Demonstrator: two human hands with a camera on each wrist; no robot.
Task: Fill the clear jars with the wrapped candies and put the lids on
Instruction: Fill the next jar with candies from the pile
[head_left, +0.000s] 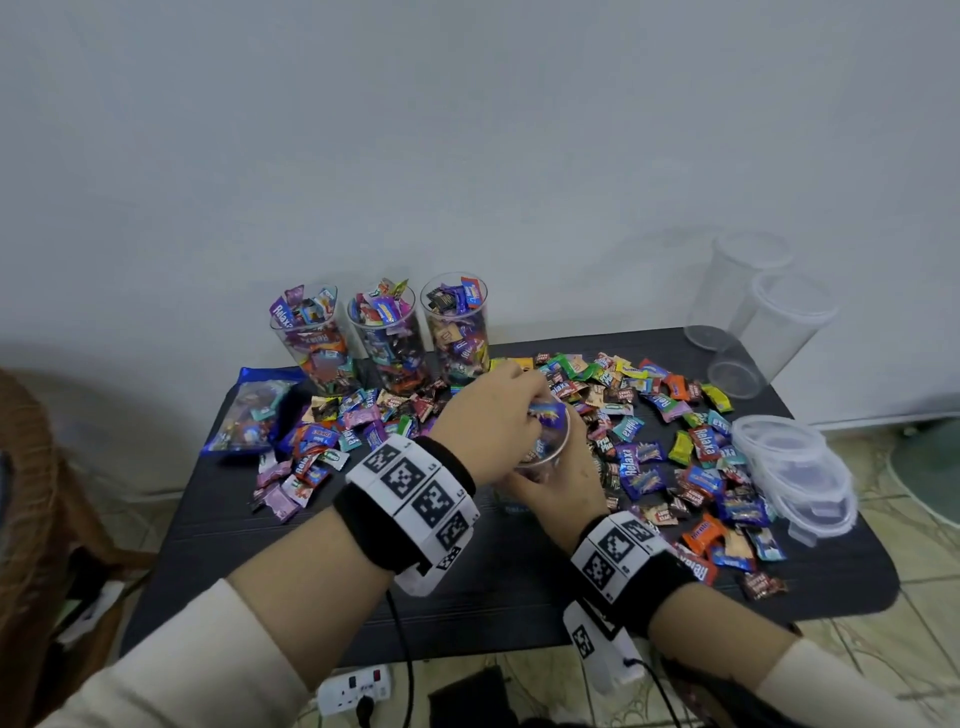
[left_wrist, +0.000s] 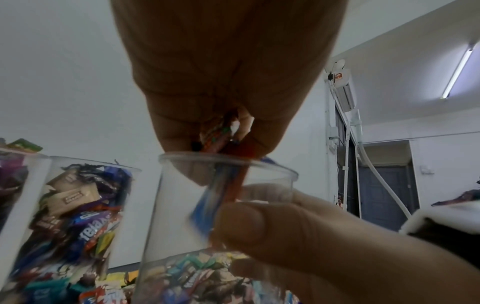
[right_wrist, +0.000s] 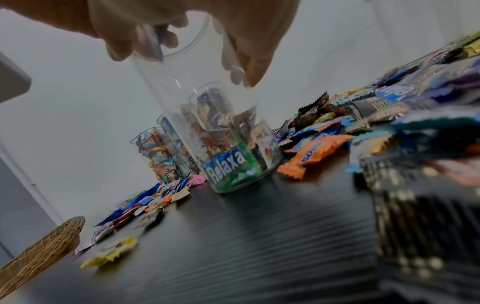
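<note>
A clear jar (head_left: 551, 453) stands on the black table (head_left: 322, 545) near the middle, with a few candies at its bottom, among them a green and blue Relaxa candy (right_wrist: 228, 166). My left hand (head_left: 498, 410) is over the jar's mouth and pinches several wrapped candies (left_wrist: 221, 135), which hang into the rim; a blue one (left_wrist: 207, 203) is inside. My right hand (head_left: 558, 491) grips the jar's near side, its thumb (left_wrist: 249, 224) pressed on the wall. Loose wrapped candies (head_left: 654, 436) lie spread over the table.
Three jars full of candies (head_left: 387, 338) stand at the back left. Empty jars (head_left: 769, 317) stand at the back right, and stacked clear lids (head_left: 800, 467) lie at the right edge. A candy bag (head_left: 254, 410) and a wicker basket (head_left: 21, 467) are on the left.
</note>
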